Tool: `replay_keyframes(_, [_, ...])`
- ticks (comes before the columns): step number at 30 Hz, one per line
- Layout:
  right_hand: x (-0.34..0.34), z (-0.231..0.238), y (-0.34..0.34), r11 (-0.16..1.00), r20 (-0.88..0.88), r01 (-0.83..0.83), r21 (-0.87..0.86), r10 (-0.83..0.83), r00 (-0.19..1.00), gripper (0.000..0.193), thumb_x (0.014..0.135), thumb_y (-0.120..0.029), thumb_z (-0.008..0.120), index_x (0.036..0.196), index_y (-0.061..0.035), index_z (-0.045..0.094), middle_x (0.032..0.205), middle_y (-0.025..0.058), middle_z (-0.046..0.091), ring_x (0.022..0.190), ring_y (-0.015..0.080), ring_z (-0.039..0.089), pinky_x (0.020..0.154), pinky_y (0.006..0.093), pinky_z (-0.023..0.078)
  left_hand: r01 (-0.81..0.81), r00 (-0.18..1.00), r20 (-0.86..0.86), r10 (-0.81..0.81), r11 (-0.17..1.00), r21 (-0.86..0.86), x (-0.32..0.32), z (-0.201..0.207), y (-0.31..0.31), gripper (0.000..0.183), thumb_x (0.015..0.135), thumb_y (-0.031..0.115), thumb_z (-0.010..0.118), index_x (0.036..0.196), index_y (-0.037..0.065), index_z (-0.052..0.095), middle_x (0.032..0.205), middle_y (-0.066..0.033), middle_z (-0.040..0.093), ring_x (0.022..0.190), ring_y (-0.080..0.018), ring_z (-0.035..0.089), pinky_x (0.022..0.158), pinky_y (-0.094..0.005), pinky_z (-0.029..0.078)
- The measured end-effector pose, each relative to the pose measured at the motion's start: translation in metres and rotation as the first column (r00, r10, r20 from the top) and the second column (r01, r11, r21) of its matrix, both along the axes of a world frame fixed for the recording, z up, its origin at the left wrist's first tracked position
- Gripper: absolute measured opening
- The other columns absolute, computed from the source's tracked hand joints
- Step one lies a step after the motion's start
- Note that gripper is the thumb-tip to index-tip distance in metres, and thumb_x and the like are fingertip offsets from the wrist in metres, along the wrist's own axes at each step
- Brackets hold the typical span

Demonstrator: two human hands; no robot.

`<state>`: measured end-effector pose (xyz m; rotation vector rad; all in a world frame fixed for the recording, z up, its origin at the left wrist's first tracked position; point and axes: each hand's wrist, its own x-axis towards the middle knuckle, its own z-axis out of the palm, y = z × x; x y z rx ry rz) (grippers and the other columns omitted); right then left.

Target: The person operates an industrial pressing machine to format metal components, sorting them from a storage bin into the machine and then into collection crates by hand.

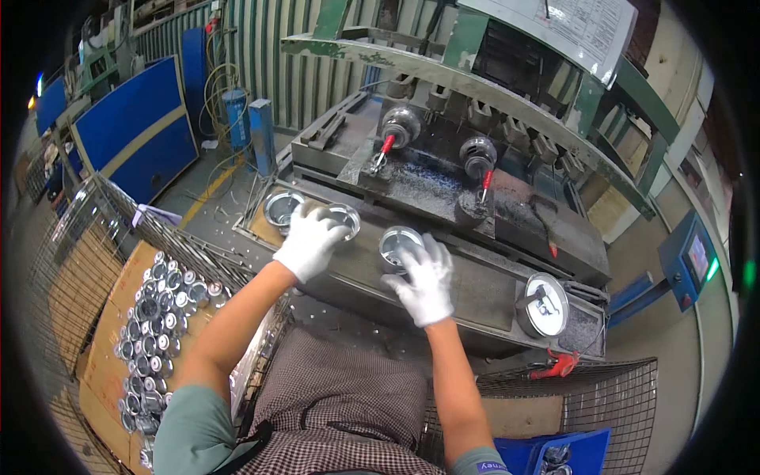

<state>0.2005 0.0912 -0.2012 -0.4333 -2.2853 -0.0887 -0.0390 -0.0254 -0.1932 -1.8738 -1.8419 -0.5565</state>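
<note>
Both my hands wear white gloves and reach over the metal bench ledge. My left hand (307, 244) has its fingers curled on a shiny round metal cup (349, 215). Just left of that hand, a second round metal cup (280, 207) stands on the ledge, its near side partly covered by the fingers. My right hand (426, 279) grips another round metal cup (393, 242), thumb and fingers about its near and right sides. Beyond the hands, the machine bed carries two round clamping fixtures (400, 125) (478, 155) with red-handled levers.
A wire cage (115, 214) at left holds many small metal cups (154, 324) on cardboard. A round white-topped container (546, 307) stands at the ledge's right end, near a red air gun (560, 365). A blue control panel (687, 260) stands right; a blue bin (586, 451) sits below.
</note>
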Motion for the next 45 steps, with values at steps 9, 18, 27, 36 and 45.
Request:
replay_keyframes(9, [0.067, -0.040, -0.074, 0.892, -0.348, 0.137, -0.431, -0.305, 0.886, 0.034, 0.075, -0.011, 0.077, 0.108, -0.0077, 0.066, 0.111, 0.0095, 0.063, 0.110, 0.0309, 0.057, 0.096, 0.0426, 0.043, -0.032, 0.996, 0.083, 0.032, 0.999, 0.003, 0.006, 0.012, -0.008, 0.058, 0.060, 0.040, 0.080, 0.109, 0.014, 0.065, 0.114, -0.0081, 0.061, 0.119, -0.0329, 0.048, 0.102, -0.0503, 0.032])
replay_keyframes(18, [0.158, -0.047, -0.078, 0.767, -0.147, 0.429, -0.477, -0.551, 0.822, 0.033, 0.080, -0.013, 0.074, 0.111, -0.0035, 0.066, 0.107, 0.0151, 0.066, 0.102, 0.0318, 0.062, 0.091, 0.0420, 0.047, -0.127, 0.992, 0.002, 0.127, 0.991, -0.041, 0.005, 0.001, 0.000, 0.018, 0.071, 0.011, 0.064, 0.086, 0.014, 0.072, 0.098, -0.0063, 0.067, 0.114, -0.0308, 0.053, 0.103, -0.0600, 0.027])
replay_keyframes(27, [0.160, 0.007, -0.024, 0.338, -0.080, 0.470, -0.815, -0.870, 0.487, 0.079, 0.081, -0.036, 0.072, 0.146, -0.0075, 0.036, 0.112, 0.0210, 0.066, 0.101, 0.0347, 0.065, 0.091, 0.0399, 0.048, 0.012, 0.998, -0.059, -0.010, 1.000, 0.024, -0.018, -0.017, -0.009, 0.031, 0.061, 0.015, 0.077, 0.089, 0.011, 0.065, 0.105, -0.0066, 0.062, 0.118, -0.0345, 0.050, 0.103, -0.0539, 0.031])
replay_keyframes(36, [0.135, 0.010, 0.045, 0.189, 0.236, 0.811, -0.554, -0.898, 0.371, 0.070, 0.083, -0.040, 0.063, 0.139, -0.0025, 0.044, 0.130, 0.0227, 0.056, 0.112, 0.0389, 0.059, 0.098, 0.0430, 0.046, 0.121, 0.990, 0.053, -0.128, 0.986, 0.118, 0.029, 0.012, -0.017, 0.045, 0.066, 0.020, 0.077, 0.108, 0.013, 0.061, 0.116, -0.0072, 0.059, 0.116, -0.0316, 0.049, 0.101, -0.0492, 0.033])
replay_keyframes(45, [0.170, 0.009, 0.031, 0.419, -0.237, 0.672, -0.611, -0.906, 0.350, 0.042, 0.090, -0.028, 0.060, 0.123, -0.0019, 0.060, 0.122, 0.0202, 0.062, 0.110, 0.0357, 0.061, 0.096, 0.0423, 0.046, 0.267, 0.962, -0.049, -0.269, 0.963, -0.034, 0.087, 0.001, 0.058, 0.030, 0.065, 0.022, 0.077, 0.090, 0.013, 0.064, 0.092, -0.0058, 0.064, 0.108, -0.0284, 0.054, 0.097, -0.0506, 0.037])
